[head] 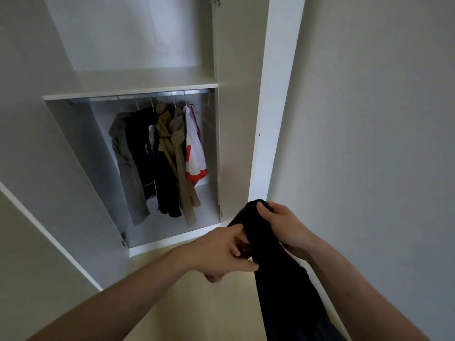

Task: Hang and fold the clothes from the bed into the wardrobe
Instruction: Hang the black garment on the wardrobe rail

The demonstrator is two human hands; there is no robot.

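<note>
Dark garment [283, 279], held at 5 o'clock: right hand [283, 225] clamped on top, left hand [221, 249] pinching its edge, likely readying it for the wardrobe rail [138, 96] at 11 o'clock

A black garment [283, 279] is hanging from my 2 hands in front of the open wardrobe [152, 91], its top bunched between them and its length trailing downward. My right hand [280, 228] is gripping the upper fold; my left hand [221, 249] is pinching the near edge. Inside, 6 or so garments [160, 158] are hanging on the rail [138, 96].
</note>
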